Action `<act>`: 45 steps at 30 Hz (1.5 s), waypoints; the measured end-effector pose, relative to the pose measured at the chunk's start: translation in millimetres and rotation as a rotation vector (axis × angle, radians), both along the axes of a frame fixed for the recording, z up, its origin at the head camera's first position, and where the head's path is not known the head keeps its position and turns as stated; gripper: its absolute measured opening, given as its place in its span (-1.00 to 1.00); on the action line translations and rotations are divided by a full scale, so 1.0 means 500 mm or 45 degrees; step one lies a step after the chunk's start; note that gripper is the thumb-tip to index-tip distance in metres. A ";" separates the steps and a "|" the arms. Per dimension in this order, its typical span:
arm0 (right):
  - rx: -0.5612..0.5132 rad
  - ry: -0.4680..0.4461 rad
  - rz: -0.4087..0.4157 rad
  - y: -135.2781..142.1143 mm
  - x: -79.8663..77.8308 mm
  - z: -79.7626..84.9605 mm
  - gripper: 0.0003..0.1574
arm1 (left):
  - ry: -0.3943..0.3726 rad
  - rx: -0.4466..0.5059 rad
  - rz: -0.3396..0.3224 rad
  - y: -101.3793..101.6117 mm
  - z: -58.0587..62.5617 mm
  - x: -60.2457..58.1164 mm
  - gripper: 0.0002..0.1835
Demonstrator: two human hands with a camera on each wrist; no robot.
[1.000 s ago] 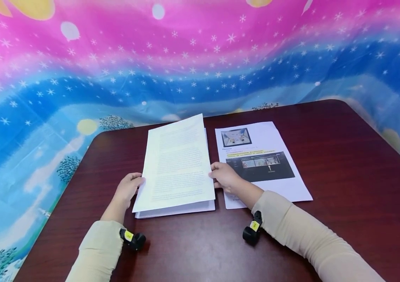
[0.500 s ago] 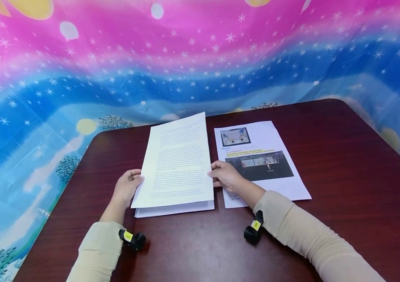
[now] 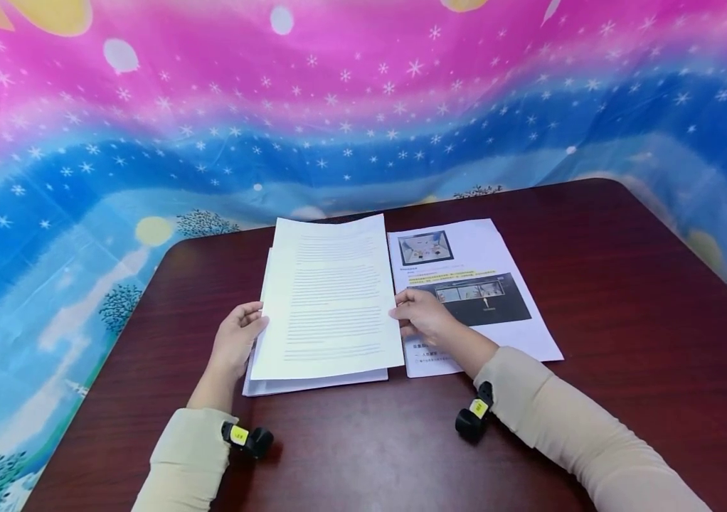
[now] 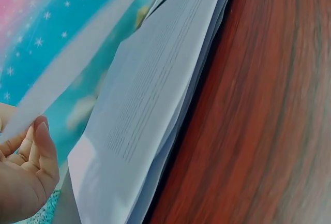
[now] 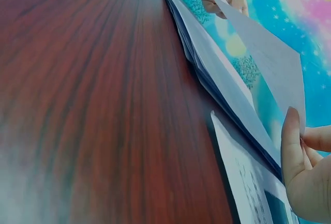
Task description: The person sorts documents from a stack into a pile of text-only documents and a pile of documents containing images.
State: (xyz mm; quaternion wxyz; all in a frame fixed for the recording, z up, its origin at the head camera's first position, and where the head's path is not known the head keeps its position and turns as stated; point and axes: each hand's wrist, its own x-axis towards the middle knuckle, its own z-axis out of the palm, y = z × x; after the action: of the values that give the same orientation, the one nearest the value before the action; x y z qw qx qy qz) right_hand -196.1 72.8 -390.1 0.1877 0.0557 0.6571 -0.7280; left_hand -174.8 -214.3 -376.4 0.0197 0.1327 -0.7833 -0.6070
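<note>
A sheet of paper [image 3: 331, 299] with printed lines of text is held up off the table, above a paper stack [image 3: 325, 384]. My left hand [image 3: 238, 338] pinches its left edge between thumb and fingers. At the opposite edge, the thumb and fingers of my right hand [image 3: 426, 316] pinch it too. Both wrist views show the sheet [image 4: 67, 63] apart from the stack [image 4: 150, 89] beneath it. Under my right forearm lies a second pile of paper [image 3: 472, 341], its top page bearing a dark picture and a yellow-highlighted line.
The dark red-brown wooden table [image 3: 351, 455] carries both paper piles side by side. Behind it hangs a pink and blue patterned cloth [image 3: 338, 107]. A small black camera sits on each wrist, the left camera [image 3: 251, 439] and the right camera [image 3: 474, 419].
The held sheet has shifted to the right and straightened from its tilt, uncovering the left edge of the stack beneath. Both hands have moved slightly right with it.
</note>
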 end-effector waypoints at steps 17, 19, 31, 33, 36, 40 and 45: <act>0.054 0.074 0.028 0.074 0.005 0.007 -0.75 | 0.073 0.113 -0.088 0.065 0.003 0.005 -0.66; 0.081 0.088 0.034 0.085 0.008 0.011 -0.73 | 0.092 0.135 -0.100 0.073 0.001 0.005 -0.67; 0.170 0.167 0.046 0.149 0.022 0.023 -0.69 | 0.116 0.158 -0.161 0.117 -0.018 -0.012 -0.67; 0.177 0.184 0.049 0.161 0.024 0.023 -0.69 | 0.110 0.155 -0.171 0.130 -0.005 -0.008 -0.67; 0.191 0.198 0.044 0.178 0.028 0.023 -0.69 | 0.096 0.149 -0.200 0.150 0.019 0.003 -0.66; 0.204 0.204 0.036 0.202 0.033 0.030 -0.68 | 0.104 0.155 -0.226 0.170 0.022 0.003 -0.67; 0.229 0.222 0.033 0.229 0.038 0.038 -0.68 | 0.108 0.176 -0.244 0.198 0.018 -0.002 -0.67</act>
State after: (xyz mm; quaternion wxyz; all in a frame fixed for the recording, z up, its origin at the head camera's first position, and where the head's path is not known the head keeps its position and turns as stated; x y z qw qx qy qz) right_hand -177.2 187.5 -371.3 0.1337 0.0002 0.7341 -0.6657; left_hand -176.0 -115.4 -367.2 -0.0145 0.0327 -0.7473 -0.6636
